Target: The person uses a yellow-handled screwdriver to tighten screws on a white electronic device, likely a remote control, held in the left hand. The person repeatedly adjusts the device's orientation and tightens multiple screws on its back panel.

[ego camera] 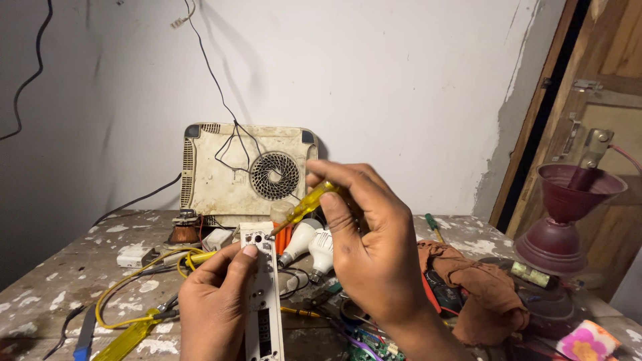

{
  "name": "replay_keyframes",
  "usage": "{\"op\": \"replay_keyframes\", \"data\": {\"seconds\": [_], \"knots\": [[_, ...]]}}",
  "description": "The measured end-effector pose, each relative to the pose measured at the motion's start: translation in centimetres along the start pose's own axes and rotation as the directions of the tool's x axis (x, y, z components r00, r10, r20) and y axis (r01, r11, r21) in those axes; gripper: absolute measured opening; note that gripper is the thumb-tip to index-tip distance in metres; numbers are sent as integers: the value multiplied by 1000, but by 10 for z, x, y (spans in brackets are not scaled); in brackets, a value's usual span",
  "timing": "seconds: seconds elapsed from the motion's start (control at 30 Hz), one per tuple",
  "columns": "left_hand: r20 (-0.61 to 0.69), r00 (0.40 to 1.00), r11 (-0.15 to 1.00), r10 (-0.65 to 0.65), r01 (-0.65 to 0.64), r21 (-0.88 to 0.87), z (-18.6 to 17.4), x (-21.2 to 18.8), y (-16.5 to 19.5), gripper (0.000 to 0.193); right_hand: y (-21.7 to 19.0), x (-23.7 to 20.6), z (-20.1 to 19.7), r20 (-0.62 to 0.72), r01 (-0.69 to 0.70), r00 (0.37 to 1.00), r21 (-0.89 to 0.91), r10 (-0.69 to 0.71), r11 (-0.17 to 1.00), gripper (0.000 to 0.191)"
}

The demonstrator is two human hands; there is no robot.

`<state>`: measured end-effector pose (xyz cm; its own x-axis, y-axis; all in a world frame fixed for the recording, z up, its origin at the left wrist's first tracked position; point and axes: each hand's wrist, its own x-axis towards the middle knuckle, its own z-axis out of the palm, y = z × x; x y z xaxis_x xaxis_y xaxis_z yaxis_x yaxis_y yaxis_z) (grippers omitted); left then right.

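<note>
At the far left of the paint-flecked counter (47,294) a loop of yellow wire (134,281) lies beside a small white adapter (136,256) and a copper coil (182,230). Just right of these, the left hand (214,301) is clenched around a long white device panel (262,301), thumb pressed near its upper end; the panel's long axis runs away from the person, from the bottom edge of the view up toward the wall, and it is held over the middle of the counter. Behind it a cream-coloured appliance with a round fan grille (249,170) leans upright against the wall. The right hand (374,247) is closed around a screwdriver with a clear yellow handle (309,202), which slants down and to the left, its metal tip at the top end of the panel. Two white bulbs (311,244) lie just beyond the panel. Further right sit a rust-brown cloth (481,281), a green-handled tool (433,226), and a maroon funnel-shaped stand (568,214) near a wooden door (602,87).
</note>
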<state>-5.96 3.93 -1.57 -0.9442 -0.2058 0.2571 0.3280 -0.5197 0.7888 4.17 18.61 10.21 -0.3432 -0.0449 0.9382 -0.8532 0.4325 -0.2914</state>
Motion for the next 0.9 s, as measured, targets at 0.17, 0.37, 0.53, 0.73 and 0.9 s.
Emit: {"op": "replay_keyframes", "data": {"seconds": [0.17, 0.37, 0.53, 0.73, 0.9], "knots": [[16, 1000, 1000, 18, -18, 3, 0, 2, -4, 24, -3, 0, 3, -65, -1, 998, -46, -2, 999, 26], [34, 999, 999, 31, -32, 20, 1, -2, -5, 26, -4, -3, 7, -114, 22, 993, -152, -39, 988, 31], [5, 1000, 1000, 6, -6, 24, 2, -3, -1, 26, -4, -3, 5, -114, 11, 993, -184, -32, 983, 30], [54, 998, 998, 30, -33, 53, 4, -5, -1, 26, -5, -5, 6, -135, 131, 975, -291, -176, 948, 29], [84, 995, 997, 61, -65, 43, 2, -5, -5, 25, -4, -6, 7, -142, 132, 974, -280, -177, 951, 29]]}}
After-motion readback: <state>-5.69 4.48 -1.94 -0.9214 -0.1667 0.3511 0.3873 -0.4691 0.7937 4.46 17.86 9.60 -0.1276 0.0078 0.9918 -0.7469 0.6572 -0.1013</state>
